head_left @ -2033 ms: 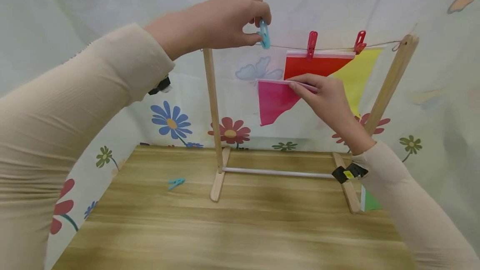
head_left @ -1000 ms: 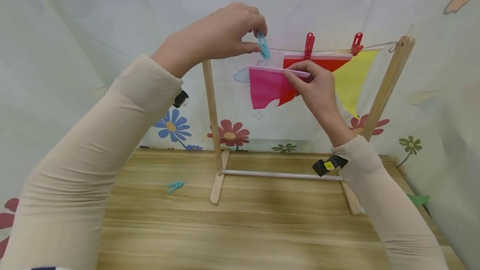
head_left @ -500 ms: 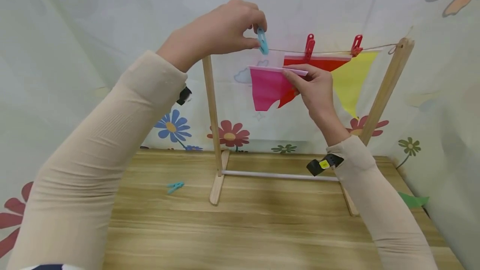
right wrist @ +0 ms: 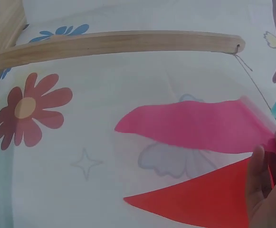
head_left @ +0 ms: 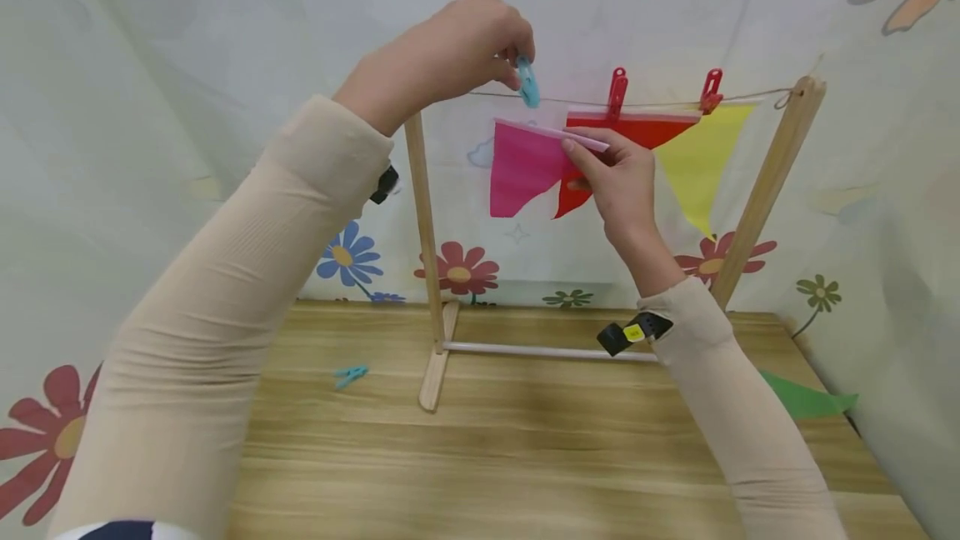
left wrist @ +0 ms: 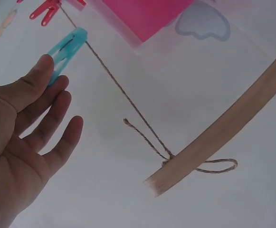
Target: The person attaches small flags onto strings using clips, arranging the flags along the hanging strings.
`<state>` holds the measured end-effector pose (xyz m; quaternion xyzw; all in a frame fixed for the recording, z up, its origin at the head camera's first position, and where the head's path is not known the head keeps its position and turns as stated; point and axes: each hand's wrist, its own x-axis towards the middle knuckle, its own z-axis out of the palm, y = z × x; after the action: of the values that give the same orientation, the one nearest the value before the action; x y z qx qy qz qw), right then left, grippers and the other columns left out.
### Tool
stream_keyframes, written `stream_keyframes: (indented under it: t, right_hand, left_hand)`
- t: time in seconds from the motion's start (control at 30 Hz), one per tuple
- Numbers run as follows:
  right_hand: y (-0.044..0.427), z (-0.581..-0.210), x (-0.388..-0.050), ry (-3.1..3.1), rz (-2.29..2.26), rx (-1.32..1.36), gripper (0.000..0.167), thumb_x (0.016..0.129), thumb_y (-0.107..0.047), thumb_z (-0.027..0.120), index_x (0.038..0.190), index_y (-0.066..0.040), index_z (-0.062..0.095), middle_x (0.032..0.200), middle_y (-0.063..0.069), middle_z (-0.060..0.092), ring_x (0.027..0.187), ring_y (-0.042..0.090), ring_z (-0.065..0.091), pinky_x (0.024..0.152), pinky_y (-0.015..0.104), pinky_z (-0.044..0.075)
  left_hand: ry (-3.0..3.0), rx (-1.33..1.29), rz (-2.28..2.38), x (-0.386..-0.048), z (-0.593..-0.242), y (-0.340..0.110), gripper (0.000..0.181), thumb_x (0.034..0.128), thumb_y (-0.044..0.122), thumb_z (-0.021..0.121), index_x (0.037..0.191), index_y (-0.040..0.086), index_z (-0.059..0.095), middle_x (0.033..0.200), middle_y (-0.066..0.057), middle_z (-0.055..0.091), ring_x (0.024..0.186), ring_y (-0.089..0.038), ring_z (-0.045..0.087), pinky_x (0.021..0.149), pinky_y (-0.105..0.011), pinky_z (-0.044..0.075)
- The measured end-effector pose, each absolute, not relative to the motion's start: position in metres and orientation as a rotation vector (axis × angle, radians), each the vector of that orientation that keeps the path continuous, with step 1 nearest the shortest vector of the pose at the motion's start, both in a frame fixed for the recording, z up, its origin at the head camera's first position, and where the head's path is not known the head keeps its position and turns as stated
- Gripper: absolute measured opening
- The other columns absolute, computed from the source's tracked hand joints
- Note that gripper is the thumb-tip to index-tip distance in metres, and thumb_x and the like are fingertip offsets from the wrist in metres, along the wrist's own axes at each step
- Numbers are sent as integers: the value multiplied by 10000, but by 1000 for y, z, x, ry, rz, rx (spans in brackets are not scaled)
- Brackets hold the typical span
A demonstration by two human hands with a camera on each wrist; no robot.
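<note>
My left hand (head_left: 468, 52) pinches a light blue clothespin (head_left: 528, 83) between thumb and index finger, close to the twine (head_left: 570, 101). In the left wrist view the clothespin (left wrist: 67, 51) overlaps the twine; whether they touch I cannot tell. With thumb and fingers, my right hand (head_left: 618, 173) grips the pale top edge of a pink pennant (head_left: 525, 169), just below the line. Behind that hand hangs a red pennant (head_left: 637, 130), and right of it a yellow pennant (head_left: 701, 161). Two red clothespins (head_left: 617, 94) are clipped on the twine above these.
A wooden stand with a left post (head_left: 424, 232) and right post (head_left: 768, 190) carries the twine. A white rod (head_left: 547, 351) joins its feet. One blue clothespin (head_left: 350, 375) lies on the table (head_left: 525, 473), and a green pennant (head_left: 810, 397) lies at the right edge.
The pink pennant has been raised and brought left, nearer the twine, in my right hand. My left hand still pinches the blue clothespin and has shifted only slightly.
</note>
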<state>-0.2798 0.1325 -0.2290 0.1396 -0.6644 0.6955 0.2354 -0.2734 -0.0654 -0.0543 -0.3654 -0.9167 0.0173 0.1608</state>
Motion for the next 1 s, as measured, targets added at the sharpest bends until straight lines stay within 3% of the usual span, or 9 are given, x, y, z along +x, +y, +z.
stream_keyframes:
  t: [0.3, 0.67, 1.0]
  right_hand:
    - [130, -228, -284, -1732, 1967, 311, 423, 878, -361, 792, 1232, -136, 732, 1139, 101, 718, 952, 226, 683, 723, 223, 587]
    - [122, -229, -292, -1599, 2091, 271, 420, 883, -367, 778, 1256, -184, 720, 1232, 80, 673, 1068, 227, 659, 793, 261, 594]
    - [123, -228, -291, -1599, 2079, 281, 407, 870, -366, 789, 1231, -185, 742, 1205, 87, 693, 1036, 232, 675, 798, 274, 597]
  left_hand:
    - [-2575, -1001, 74, -269, -48, -57, 310, 988, 197, 651, 1260, 62, 716, 1225, -108, 695, 1048, -235, 603, 988, -275, 527]
    - [-2662, -1034, 83, -283, -51, -52, 274, 971, 160, 685, 1210, 36, 734, 1170, -122, 704, 1003, -243, 622, 967, -301, 543]
    - [-2697, -1073, 53, -287, -58, -47, 266, 974, 159, 680, 1207, 43, 738, 1173, -114, 713, 1006, -220, 642, 974, -282, 537]
